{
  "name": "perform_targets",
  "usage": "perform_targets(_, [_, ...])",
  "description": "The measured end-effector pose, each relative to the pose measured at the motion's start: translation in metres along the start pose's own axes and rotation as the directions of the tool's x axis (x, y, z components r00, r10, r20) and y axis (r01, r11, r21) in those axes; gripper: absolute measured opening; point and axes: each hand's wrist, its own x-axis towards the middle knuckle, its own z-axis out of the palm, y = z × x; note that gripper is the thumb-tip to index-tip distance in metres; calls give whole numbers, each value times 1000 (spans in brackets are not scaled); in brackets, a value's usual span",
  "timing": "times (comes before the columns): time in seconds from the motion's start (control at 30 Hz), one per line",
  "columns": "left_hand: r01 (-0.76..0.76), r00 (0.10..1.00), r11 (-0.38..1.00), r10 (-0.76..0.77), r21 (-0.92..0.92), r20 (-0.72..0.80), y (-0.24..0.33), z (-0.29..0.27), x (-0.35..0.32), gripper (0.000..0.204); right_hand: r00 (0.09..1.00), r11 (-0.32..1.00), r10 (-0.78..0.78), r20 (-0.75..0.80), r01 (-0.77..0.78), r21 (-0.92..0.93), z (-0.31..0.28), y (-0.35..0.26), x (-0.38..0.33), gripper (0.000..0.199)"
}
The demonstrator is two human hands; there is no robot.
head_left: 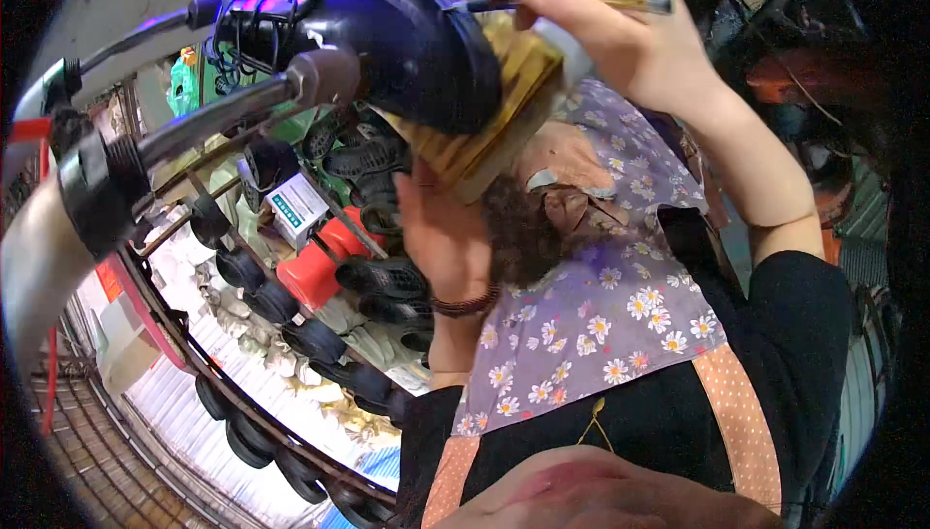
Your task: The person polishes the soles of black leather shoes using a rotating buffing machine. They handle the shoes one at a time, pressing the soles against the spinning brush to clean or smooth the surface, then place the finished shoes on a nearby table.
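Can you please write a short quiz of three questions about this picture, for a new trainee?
1. True or false: the right hand holds a thin brush-like tool.
2. Which hand supports the black shoe on its wooden block from below? A left hand B right hand
3. What colour is the cylinder on the rack behind?

Key: 1 true; 2 A; 3 red.
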Motion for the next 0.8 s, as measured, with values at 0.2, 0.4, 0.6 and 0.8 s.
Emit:
perform_targets(0.2, [-24,949,976,89,-214,302,-65,45,8,67,969,974,218,-117,-208,94,-25,-16,24,19])
perform_targets(0.4, [-653,631,756,516,38,578,-24,46,33,75,910,985,-74,-408,3,-172,18,21,70,22])
perform_targets(0.6, [-594,267,-185,873,783,408,17,-10,59,112,859,993,-119,-498,108,-51,90,35,58,10])
perform_targets(0.8, [-664,642,398,738,633,209,-1,-2,75,63,887,995,-81,-455,96,11,114,14,38,8])
